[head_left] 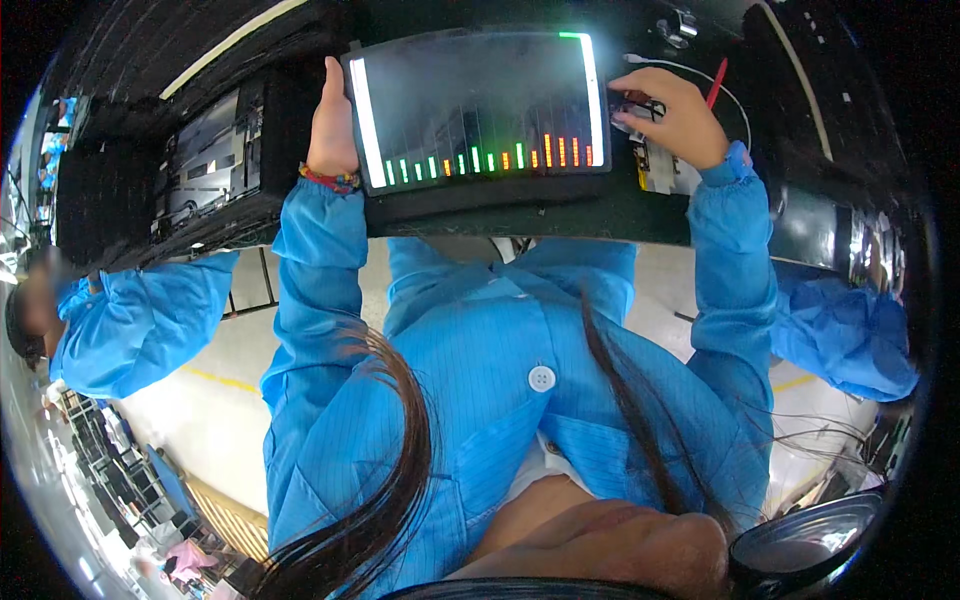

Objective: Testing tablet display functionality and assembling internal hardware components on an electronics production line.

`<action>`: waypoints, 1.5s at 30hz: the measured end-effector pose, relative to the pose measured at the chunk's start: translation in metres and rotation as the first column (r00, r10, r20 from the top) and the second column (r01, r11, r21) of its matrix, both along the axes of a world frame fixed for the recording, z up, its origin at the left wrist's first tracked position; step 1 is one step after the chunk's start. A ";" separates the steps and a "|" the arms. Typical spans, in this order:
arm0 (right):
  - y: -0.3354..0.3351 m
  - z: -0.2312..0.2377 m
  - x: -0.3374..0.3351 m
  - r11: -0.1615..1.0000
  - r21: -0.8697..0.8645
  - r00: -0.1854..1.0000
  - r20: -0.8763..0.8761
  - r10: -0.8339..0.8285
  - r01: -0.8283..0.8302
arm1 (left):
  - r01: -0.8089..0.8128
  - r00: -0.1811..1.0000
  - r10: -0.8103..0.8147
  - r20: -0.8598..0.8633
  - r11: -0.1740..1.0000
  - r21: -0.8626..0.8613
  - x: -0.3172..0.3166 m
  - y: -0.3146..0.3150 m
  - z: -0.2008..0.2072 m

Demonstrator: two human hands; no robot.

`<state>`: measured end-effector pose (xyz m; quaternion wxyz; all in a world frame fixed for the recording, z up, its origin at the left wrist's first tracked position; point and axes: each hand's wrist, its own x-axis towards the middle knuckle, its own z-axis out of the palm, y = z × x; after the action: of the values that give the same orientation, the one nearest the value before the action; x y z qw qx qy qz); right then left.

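A flat dark display is lit in front of me, with bright white strips down both sides and small green and orange bars along its lower edge. My left hand lies along its left side, one digit stretched upward; the other fingers are hidden at the edge, where the hand holds it. Just beyond the right side, my right hand is curled, thumb and forefinger closed round a small dark thing I cannot make out. Below that hand lies a small part with yellow and pale areas.
A white cable curves past my right hand, beside a red pen-like stick. Shiny metal pieces lie farther back. At left stands a black case with a metallic panel. People in blue sleeves are on both sides.
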<state>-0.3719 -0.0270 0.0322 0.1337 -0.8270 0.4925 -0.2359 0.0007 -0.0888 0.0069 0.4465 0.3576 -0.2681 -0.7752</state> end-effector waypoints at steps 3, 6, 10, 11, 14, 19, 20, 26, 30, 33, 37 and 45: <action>-0.011 -0.012 0.001 0.995 -0.067 0.996 -0.059 0.069 -0.073 | 0.004 1.000 -0.003 0.031 1.000 -0.024 0.001 -0.001 -0.003; -0.013 -0.016 0.004 0.969 -0.225 0.995 -0.022 0.097 -0.100 | 0.006 1.000 -0.006 0.006 1.000 -0.016 0.001 -0.003 -0.004; -0.010 -0.010 0.011 0.979 -0.180 0.995 0.017 0.100 -0.096 | -0.009 1.000 0.009 -0.004 1.000 -0.009 0.007 -0.005 -0.009; -0.003 -0.005 0.017 1.000 -0.014 0.999 0.051 -0.001 0.002 | -0.011 1.000 0.011 0.000 1.000 0.004 0.009 -0.007 -0.011; -0.001 -0.015 0.017 0.990 0.109 0.987 0.122 -0.102 0.089 | -0.093 0.981 0.101 0.165 0.994 -0.059 0.010 -0.012 -0.018; 0.000 -0.027 0.010 0.991 0.052 0.966 0.222 -0.130 0.121 | -0.016 1.000 0.016 0.017 0.999 -0.031 0.004 -0.004 -0.006; 0.000 -0.027 0.005 0.974 0.149 0.944 0.257 -0.207 0.173 | 0.008 0.999 -0.010 -0.041 0.999 -0.043 0.004 -0.003 -0.004; -0.009 -0.012 0.002 0.878 -0.232 0.907 0.146 -0.394 0.419 | -0.051 0.991 0.059 0.121 0.997 -0.065 0.003 -0.004 -0.007; -0.001 0.007 0.024 0.847 -0.493 0.967 -0.042 -0.251 0.198 | -0.002 0.999 0.004 0.036 0.997 -0.080 0.008 -0.007 -0.013; 0.021 0.027 0.061 0.908 -0.406 0.972 -0.234 0.001 -0.099 | 0.049 0.995 -0.038 0.088 0.991 -0.128 0.012 -0.009 -0.020; 0.023 0.019 0.083 0.913 -0.236 0.904 -0.355 0.237 -0.333 | 0.042 0.997 -0.036 0.068 0.994 -0.100 0.005 -0.008 -0.013; -0.024 0.009 0.020 0.906 -0.399 0.981 -0.067 -0.183 0.142 | 0.000 0.999 0.004 0.049 0.997 -0.076 0.014 -0.013 -0.023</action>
<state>-0.3514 -0.0507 0.0410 -0.0804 -0.8041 0.5086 -0.2972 0.0146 -0.1017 -0.0156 0.4537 0.3597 -0.3081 -0.7549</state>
